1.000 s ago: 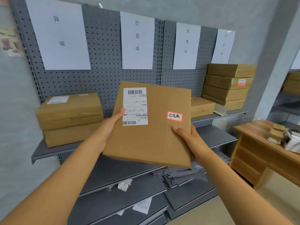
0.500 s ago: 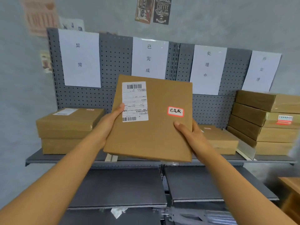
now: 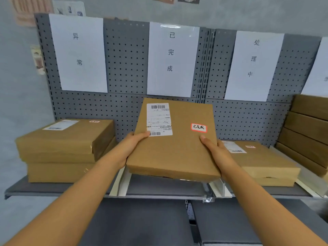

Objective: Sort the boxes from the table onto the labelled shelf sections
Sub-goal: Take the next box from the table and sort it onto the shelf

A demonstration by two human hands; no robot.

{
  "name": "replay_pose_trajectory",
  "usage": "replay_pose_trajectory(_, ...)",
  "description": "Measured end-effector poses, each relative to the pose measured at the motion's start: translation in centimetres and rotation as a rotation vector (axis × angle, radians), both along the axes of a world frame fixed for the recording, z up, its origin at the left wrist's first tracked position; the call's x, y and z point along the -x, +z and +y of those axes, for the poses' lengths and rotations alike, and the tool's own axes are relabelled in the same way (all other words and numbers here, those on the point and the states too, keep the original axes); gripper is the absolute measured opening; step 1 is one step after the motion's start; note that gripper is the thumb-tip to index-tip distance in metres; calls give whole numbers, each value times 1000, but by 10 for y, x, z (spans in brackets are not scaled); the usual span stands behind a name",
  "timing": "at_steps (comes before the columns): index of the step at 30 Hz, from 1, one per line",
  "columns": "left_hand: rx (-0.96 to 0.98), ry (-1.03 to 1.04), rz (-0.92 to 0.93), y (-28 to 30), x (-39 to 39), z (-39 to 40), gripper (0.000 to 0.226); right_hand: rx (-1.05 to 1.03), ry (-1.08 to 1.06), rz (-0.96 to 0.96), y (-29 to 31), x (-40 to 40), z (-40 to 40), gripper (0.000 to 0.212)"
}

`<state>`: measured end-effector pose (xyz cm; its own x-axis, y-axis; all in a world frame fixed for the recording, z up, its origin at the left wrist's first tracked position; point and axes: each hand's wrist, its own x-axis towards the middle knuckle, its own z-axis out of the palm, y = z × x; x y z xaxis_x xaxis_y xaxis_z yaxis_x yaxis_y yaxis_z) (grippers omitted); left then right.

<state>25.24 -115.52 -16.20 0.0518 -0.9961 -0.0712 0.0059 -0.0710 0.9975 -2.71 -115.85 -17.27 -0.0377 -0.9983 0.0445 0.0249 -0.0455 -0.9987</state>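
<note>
Here, box (image 3: 174,148) gripped between left hand (image 3: 132,148) and right hand (image 3: 215,153), above shelf (image 3: 159,189).

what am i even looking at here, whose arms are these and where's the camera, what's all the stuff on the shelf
There is no machine here. A person wears a camera on their head, so you see their own two bare arms reaching forward.

The left hand and right hand grip the sides of a flat cardboard box, held just above the grey shelf. The box carries a white shipping label and a small red-edged sticker with handwritten characters.

On the pegboard behind hang white paper signs that name the shelf sections. The middle sign hangs right above the held box, and its characters seem to match the sticker.

On the shelf, two stacked boxes sit at the left, one box at the right, and a taller stack at the far right edge.
</note>
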Motion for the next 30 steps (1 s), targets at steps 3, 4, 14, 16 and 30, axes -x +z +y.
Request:
replay_pose_trajectory(3,-67,9,-47,-25,-3,-29,89,-83,22,23,-21,-3,-26,58)
replay_pose_trajectory(4,-99,25,-66,-31,-1,-33,80,-115,34,35,-27,-4,-33,58)
replay_pose_trajectory(14,-288,132,-261,-83,17,-83,30,-222,102,244,-87,-3,-97,43)
replay_pose_trajectory(16,-303,169,-283,-87,20,-92,35,-255,116,259,-92,-2,-108,37)
replay_pose_trajectory(30,-309,323,-575,-99,26,-139,58,-277,159,396,-103,-6,-169,61)
